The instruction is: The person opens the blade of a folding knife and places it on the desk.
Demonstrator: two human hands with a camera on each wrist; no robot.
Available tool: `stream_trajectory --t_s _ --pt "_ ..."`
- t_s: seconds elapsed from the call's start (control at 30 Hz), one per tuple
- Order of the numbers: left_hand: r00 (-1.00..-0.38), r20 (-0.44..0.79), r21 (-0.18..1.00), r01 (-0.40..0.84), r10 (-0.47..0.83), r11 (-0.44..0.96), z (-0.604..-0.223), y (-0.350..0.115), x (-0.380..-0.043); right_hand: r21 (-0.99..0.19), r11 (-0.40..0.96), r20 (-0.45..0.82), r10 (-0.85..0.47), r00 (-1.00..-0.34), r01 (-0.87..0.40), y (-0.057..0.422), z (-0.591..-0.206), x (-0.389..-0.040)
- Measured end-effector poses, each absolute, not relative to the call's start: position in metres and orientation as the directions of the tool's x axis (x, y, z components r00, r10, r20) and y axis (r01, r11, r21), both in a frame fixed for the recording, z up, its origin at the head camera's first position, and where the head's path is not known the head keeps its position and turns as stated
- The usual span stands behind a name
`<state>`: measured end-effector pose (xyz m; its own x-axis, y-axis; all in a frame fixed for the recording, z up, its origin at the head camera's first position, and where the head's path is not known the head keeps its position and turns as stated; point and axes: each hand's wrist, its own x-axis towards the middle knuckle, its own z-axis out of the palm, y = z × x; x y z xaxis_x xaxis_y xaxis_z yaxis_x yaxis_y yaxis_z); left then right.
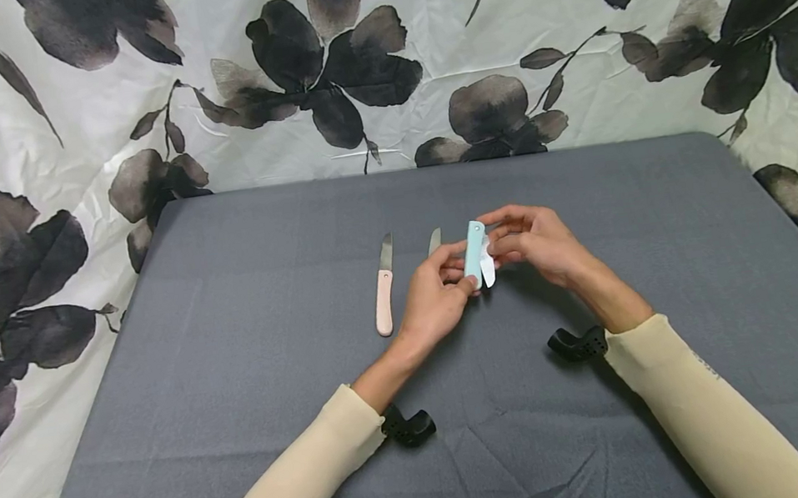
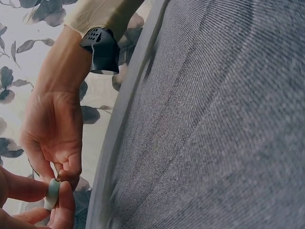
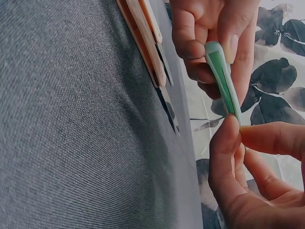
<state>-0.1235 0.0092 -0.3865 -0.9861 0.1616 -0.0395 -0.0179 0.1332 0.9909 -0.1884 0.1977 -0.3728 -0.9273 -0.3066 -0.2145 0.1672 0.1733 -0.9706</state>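
Observation:
A light blue folding knife (image 1: 474, 256) is held between both hands above the grey table. Its pale blade (image 1: 487, 262) stands slightly out from the handle, tip toward the lower end. My left hand (image 1: 434, 299) grips the lower part of the handle between thumb and fingers. On the other side, my right hand (image 1: 546, 246) pinches it near the upper end, beside the blade. In the right wrist view the handle (image 3: 220, 76) shows its green slotted edge, with fingertips of both hands on it. The left wrist view shows only a short part of the knife (image 2: 53, 191).
A pink-handled knife (image 1: 384, 301) lies with its blade out on the grey table (image 1: 293, 364), left of my hands. Another knife's blade (image 1: 435, 238) shows behind my left hand, its handle mostly hidden. Black wrist mounts (image 1: 409, 428) hang at both sleeves. Floral cloth (image 1: 475, 20) surrounds the table.

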Motion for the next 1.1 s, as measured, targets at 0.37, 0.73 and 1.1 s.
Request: stream_trajectory --t_s 0.37,0.73,1.1 --pt "-0.987 -0.072 0.997 -0.065 0.144 0.052 -0.3829 0.0100 -0.1223 -0.965 0.231 -0.196 -0.337 -0.921 0.121 0.1967 -0.3743 -0.1840" --pt "-0.991 -0.053 0.997 -0.047 0.120 0.057 -0.3864 0.0115 -0.1216 -0.969 0.222 -0.192 -0.379 -0.905 0.112 0.1946 -0.3756 -0.1790" --pt "-0.991 -0.050 0.999 -0.047 0.127 0.024 -0.3876 0.0118 -0.1197 -0.972 0.219 -0.159 -0.354 -0.922 0.083 0.1962 -0.3777 -0.1786"
